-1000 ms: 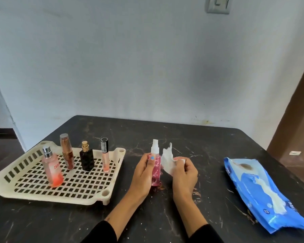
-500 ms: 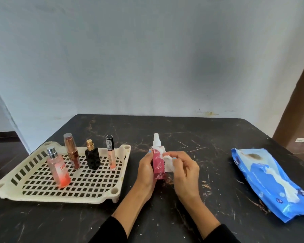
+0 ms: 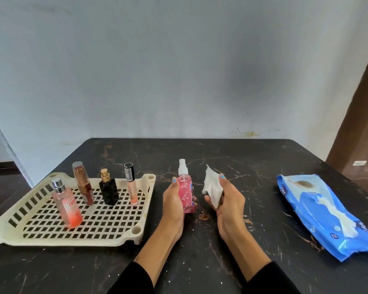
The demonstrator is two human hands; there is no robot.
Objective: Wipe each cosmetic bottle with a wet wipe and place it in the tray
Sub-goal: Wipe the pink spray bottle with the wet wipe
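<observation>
My left hand [image 3: 172,205] grips a pink spray bottle [image 3: 186,193] with a clear cap, upright, just above the dark table. My right hand [image 3: 227,200] holds a crumpled white wet wipe [image 3: 211,187] a short gap to the right of the bottle, not touching it. To the left lies a cream slotted tray [image 3: 36,233]. In it stand a pink-orange perfume bottle [image 3: 67,205], a copper tube [image 3: 83,185], a black bottle with a gold cap [image 3: 108,188] and a slim lip gloss tube [image 3: 131,183].
A blue wet-wipe pack [image 3: 327,215] lies on the right side of the black marbled table [image 3: 200,262], a wipe poking from its opening. A pale wall stands behind the table. A brown door frame [image 3: 361,115] is at the far right.
My right hand has pulled the wipe off the pink bottle and moved right, leaving a gap. The left hand still holds the bottle upright.
</observation>
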